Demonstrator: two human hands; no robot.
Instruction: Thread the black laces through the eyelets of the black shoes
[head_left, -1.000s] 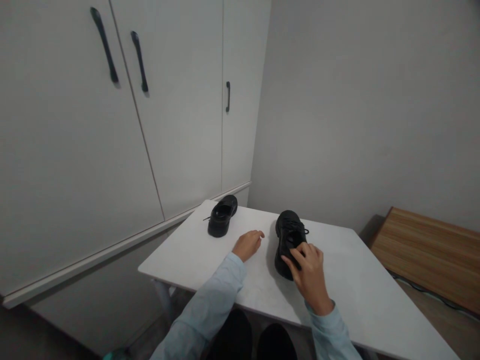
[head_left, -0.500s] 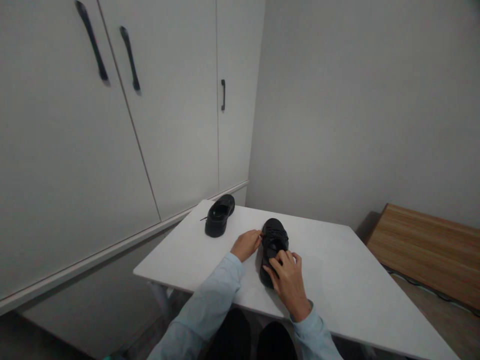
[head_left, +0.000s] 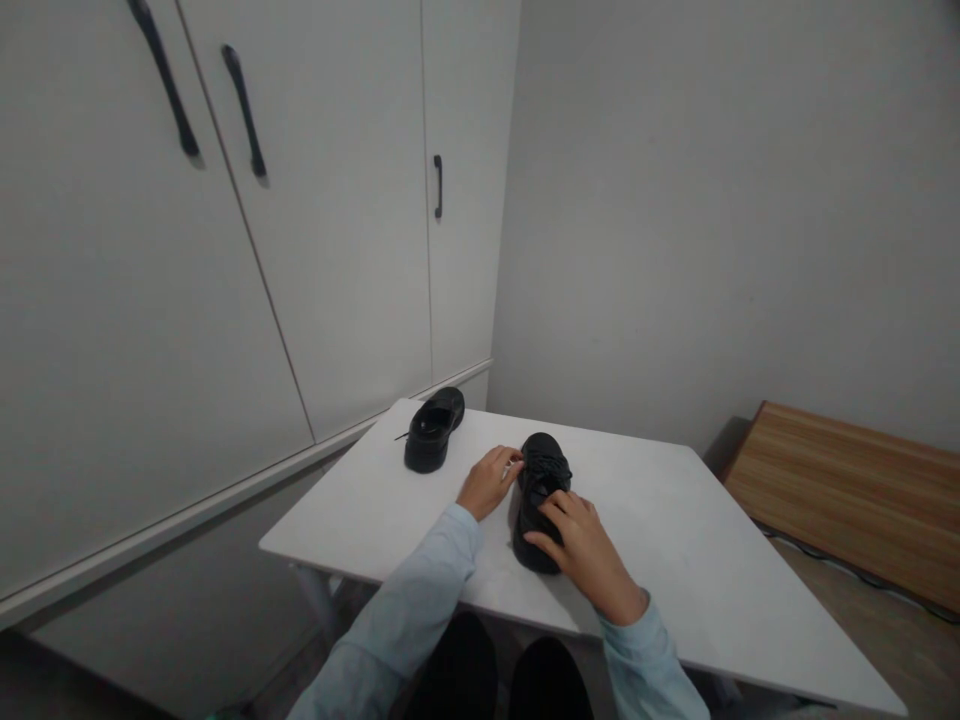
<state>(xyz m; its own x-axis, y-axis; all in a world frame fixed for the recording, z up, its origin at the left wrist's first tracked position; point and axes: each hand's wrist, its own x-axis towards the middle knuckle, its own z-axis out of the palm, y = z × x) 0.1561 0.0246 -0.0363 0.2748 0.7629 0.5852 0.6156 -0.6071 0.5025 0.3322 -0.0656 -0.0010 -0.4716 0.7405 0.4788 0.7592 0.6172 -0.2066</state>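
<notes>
A black lace-up shoe (head_left: pixel 537 552) stands on the white table (head_left: pixel 660 560), its toe pointing away from me and its laces (head_left: pixel 547 466) over the front. My left hand (head_left: pixel 486 484) is at the shoe's left side by the laces, thumb and fingers slightly apart. I see nothing held between them. My right hand (head_left: pixel 585 550) grips the rear of the same shoe, fingers at its opening and thumb against the heel. They partly cover the opening. Farther left, a second black shoe (head_left: pixel 427 455) stands untouched, a lace end sticking out on its left.
White cabinet doors (head_left: pixel 360 250) with dark handles rise behind the table's left side. A grey wall (head_left: pixel 712 220) stands behind. Low on the right is a wooden-topped surface (head_left: pixel 847 490) with a cable along its edge. My knees are under the table's front edge.
The left thumb and fingers have parted slightly at the shoe's side. The right hand's fingers have straightened a little over the opening. The view has shifted slightly; both shoes remain in place.
</notes>
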